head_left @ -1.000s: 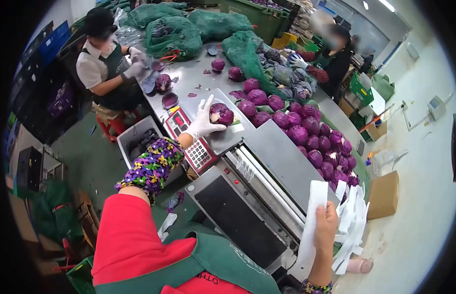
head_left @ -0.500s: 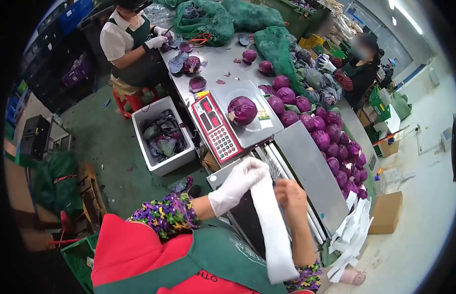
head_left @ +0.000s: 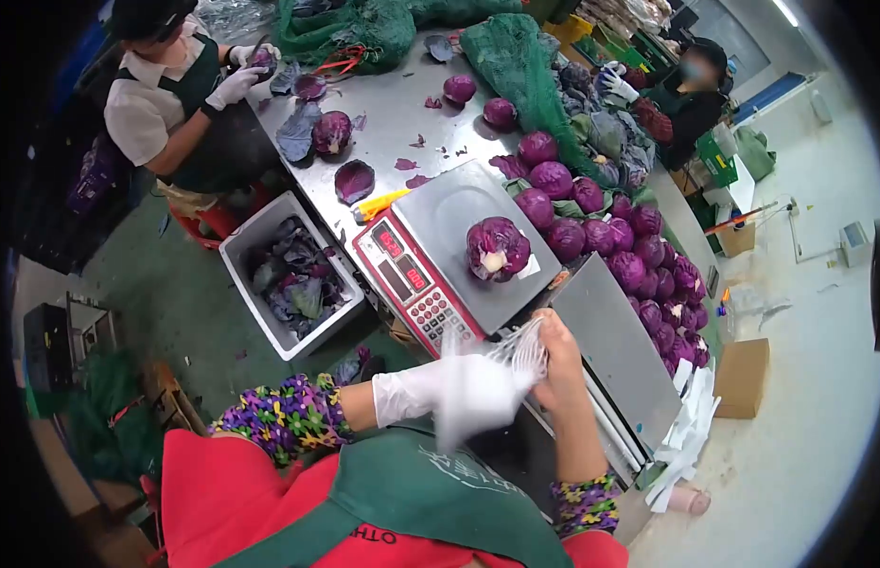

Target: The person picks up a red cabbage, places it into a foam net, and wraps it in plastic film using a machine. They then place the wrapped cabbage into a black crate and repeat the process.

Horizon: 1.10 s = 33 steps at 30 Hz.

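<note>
My left hand (head_left: 473,386), in a white glove, is smeared by motion in front of the scale, its fingers hidden among white blur. Bare, my right hand (head_left: 560,364) grips the edge of a white foam net sleeve (head_left: 521,348), whose strands stretch across to the left hand. Just beyond both hands is a red-framed digital scale (head_left: 416,275) with a metal pan. On the pan rests a trimmed purple cabbage (head_left: 498,249), its pale cut stem facing me. A metal-topped wrapping machine (head_left: 606,346) stands beside my right hand.
Purple cabbages (head_left: 624,270) are piled along the right, with white strips (head_left: 691,426) hanging below. A white bin (head_left: 234,248) of leaves stands left. A yellow-handled tool (head_left: 381,204) lies by the scale. One co-worker (head_left: 175,104) trims cabbage at left; another (head_left: 691,95) is far right.
The long white sleeve, earlier hanging flat from my left hand, is now bunched and stretched between both hands. The cabbage on the scale now shows its stem towards me. The view has shifted.
</note>
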Motion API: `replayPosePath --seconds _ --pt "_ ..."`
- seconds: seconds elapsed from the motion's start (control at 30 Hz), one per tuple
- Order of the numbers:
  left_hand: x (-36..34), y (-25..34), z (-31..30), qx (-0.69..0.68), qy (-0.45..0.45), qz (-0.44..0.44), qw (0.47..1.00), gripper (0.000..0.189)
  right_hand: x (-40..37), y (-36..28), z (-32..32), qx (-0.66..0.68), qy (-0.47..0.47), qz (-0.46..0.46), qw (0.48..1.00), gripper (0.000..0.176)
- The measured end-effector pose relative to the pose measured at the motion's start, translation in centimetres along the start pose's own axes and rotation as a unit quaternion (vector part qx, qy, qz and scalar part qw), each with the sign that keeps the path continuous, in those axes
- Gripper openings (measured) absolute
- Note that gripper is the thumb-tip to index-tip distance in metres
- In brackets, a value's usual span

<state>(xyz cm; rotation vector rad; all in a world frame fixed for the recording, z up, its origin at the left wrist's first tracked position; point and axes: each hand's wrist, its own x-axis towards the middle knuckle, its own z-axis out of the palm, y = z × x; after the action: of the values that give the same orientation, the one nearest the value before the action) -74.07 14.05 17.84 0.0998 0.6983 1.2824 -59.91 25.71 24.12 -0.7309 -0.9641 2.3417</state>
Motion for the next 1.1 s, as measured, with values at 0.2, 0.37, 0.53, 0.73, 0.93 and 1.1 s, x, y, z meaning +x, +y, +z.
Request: replayPosePath --seconds 0.2,0.37,0.53,0.73,0.93,1.1 --pt "4.1 5.8 -2.1 -0.08 0.099 0.035 0.991 0.032 9.1 -4.6 0.4 -0.822 0.111 -0.139 0.54 0.032" --pt "8.2 8.5 0.7 -0.145 0.09 -0.031 0.985 0.049 19.8 -4.3 -0.9 -0.791 0.13 0.048 0.596 0.043" --pt "7.9 6.8 0.3 -0.002 0.169 0.084 0.982 0.05 12.8 -2.5 -2.3 -0.622 0.13 0.005 0.772 0.045" --pt "1.8 6.7 1.2 -0.149 -0.049 -0.006 0.988 0.05 -0.8 -2.4 3.3 -0.577 0.2 -0.047 0.791 0.028" --pt "-1.8 2.9 7.2 -0.234 -0.134 -0.093 0.958 0.035 -10.5 2.3 -0.7 -0.128 0.187 0.037 0.973 0.034" --pt "2.7 -6.9 11.1 0.141 0.062 0.162 0.975 0.025 -19.2 1.2 -2.6 0.243 0.301 0.106 0.916 0.039"
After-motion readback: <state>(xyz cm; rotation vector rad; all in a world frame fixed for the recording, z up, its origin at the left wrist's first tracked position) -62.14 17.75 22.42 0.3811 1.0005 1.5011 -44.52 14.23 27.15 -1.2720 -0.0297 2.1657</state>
